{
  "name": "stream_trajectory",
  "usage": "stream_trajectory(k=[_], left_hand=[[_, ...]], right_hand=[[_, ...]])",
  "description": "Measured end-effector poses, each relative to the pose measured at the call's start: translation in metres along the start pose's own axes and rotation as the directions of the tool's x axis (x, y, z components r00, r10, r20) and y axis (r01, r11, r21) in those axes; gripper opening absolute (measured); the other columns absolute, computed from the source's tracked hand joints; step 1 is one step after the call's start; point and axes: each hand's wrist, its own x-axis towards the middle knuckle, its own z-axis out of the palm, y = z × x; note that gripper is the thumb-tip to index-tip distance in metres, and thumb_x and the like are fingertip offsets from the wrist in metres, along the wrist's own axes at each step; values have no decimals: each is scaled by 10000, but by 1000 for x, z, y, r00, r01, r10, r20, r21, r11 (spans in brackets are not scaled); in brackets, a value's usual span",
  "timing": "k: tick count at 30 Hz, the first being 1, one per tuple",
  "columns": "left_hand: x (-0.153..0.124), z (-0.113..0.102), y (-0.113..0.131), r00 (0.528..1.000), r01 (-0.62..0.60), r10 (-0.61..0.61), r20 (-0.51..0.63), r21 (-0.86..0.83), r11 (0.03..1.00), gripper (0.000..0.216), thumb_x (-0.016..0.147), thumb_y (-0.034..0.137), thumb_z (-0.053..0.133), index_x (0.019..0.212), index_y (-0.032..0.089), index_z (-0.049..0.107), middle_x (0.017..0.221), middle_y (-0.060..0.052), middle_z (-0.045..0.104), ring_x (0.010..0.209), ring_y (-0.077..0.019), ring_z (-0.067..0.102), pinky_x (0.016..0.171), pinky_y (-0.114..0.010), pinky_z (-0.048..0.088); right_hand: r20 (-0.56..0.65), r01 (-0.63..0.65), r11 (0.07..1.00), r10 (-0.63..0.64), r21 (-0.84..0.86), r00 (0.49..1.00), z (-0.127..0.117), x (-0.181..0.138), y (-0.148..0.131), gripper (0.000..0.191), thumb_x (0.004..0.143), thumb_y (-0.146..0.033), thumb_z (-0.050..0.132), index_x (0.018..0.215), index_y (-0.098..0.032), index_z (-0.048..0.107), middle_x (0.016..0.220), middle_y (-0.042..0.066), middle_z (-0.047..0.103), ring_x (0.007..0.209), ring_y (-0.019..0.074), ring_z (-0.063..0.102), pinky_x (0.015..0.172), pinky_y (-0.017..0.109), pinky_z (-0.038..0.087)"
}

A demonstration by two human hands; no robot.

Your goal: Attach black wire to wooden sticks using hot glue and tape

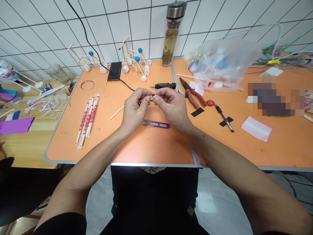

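Observation:
My left hand (135, 109) and my right hand (171, 106) meet above the orange table (127, 147), fingers pinched together on a small dark piece (152, 95) held between them. It is too small to name; it may be black tape. A thin wooden stick (116, 113) runs from under my left hand down to the left. Purple thread snips (156, 124) lie on the table just below both hands.
Wrapped chopsticks (88, 119) lie at left, a phone (114, 71) and stick models (135, 62) at the back. A black tool (163, 86), red pliers (193, 93), a craft knife (223, 116), tape pieces, a glass bottle (171, 36) and a plastic bag (220, 62) sit to the right.

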Motion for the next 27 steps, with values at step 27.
stream_trajectory(k=[27], left_hand=[[5,4,12,892,444,-445,71,-310,841,255,952,392,864,949,236,662,665,63,576,479,-78,381,453,-243,291]], right_hand=[[3,11,1000,-11,-23,1000,-1,3,4,588,837,-823,901,894,-260,740,864,14,747,819,189,689,810,368,613]])
